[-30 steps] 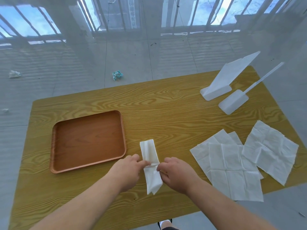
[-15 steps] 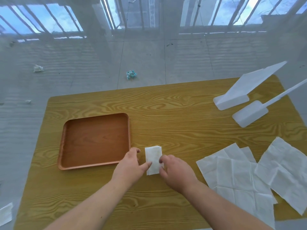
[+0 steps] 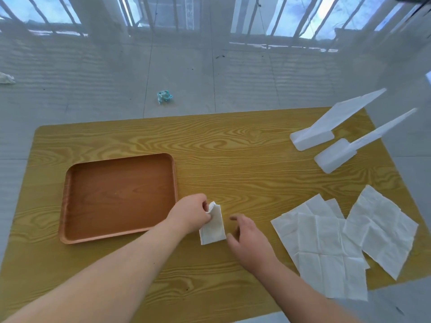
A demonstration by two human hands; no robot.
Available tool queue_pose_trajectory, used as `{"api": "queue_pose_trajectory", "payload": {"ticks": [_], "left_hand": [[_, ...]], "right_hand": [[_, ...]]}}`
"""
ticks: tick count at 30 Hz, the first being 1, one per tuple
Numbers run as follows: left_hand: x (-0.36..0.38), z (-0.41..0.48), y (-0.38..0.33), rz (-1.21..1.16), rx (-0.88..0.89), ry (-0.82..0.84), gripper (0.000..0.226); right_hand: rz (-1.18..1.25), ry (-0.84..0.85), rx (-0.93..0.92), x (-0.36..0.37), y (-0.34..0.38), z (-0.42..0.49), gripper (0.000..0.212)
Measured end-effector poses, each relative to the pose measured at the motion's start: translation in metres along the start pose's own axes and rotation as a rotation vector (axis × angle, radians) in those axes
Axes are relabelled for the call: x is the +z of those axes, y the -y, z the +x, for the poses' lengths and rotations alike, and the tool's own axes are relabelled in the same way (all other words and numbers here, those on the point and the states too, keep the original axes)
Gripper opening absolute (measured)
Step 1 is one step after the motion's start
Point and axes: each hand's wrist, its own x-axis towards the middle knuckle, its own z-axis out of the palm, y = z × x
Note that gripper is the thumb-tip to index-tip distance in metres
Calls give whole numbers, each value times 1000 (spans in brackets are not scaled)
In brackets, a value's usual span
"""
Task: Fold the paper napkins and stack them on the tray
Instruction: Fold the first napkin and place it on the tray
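Note:
My left hand point(image 3: 192, 213) pinches the top corner of a small folded white napkin point(image 3: 213, 227), lifting that end off the wooden table point(image 3: 245, 155). The napkin hangs just right of the brown wooden tray point(image 3: 119, 197), which holds nothing. My right hand point(image 3: 248, 238) hovers beside the napkin's right edge with fingers apart, holding nothing. Several unfolded white napkins point(image 3: 324, 243) lie overlapped at the table's right, with one more sheet point(image 3: 382, 231) further right.
Two white plastic stands point(image 3: 312, 136) point(image 3: 335, 157) with long angled blades sit at the table's far right corner. Crumpled paper point(image 3: 164, 96) lies on the tiled floor beyond the table. Sheer mesh hangs in front of barred windows.
The long napkin strip was folded in half into a small rectangle. My right hand has let go of it, and my left hand now lifts it by one corner beside the tray.

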Motion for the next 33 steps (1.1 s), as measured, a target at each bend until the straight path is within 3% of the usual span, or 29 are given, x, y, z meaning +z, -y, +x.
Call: {"api": "queue_pose_trajectory", "payload": {"ticks": [4, 7, 9, 13, 16, 18, 21, 25, 27, 29, 31, 33], "left_hand": [[-17, -18, 11, -787, -159, 36, 24], [-43, -35, 24, -1127, -187, 72, 34], [-63, -44, 38, -1194, -184, 57, 40], [-104, -63, 79, -998, -201, -108, 77], [-127, -70, 120, -1061, -241, -28, 92], [-136, -72, 145, -1118, -254, 58, 68], [-141, -68, 177, -1025, -281, -135, 20], [-149, -55, 199, -873, -279, -304, 15], [-149, -53, 203, -674, -318, -338, 28], [-144, -56, 203, -323, -370, -369, 54], [-134, -62, 197, -50, -293, -383, 67], [-120, -68, 183, 167, -124, -358, 66]], "right_hand": [[564, -68, 318, -6, 29, 12, 56], [1047, 149, 436, -6, 63, 24, 52], [1191, 293, 422, -3, 90, 32, 41], [1198, 344, 326, 8, 151, 52, 21], [1070, 399, 267, 19, 193, 67, 18], [1011, 428, 253, 30, 211, 77, 19], [908, 397, 246, 47, 230, 92, 15], [700, 276, 243, 67, 243, 111, 11], [521, 187, 227, 71, 242, 115, 21], [228, 47, 167, 69, 234, 110, 32], [27, -58, 46, 64, 215, 98, 36], [-103, -104, -78, 57, 189, 83, 34]]}}
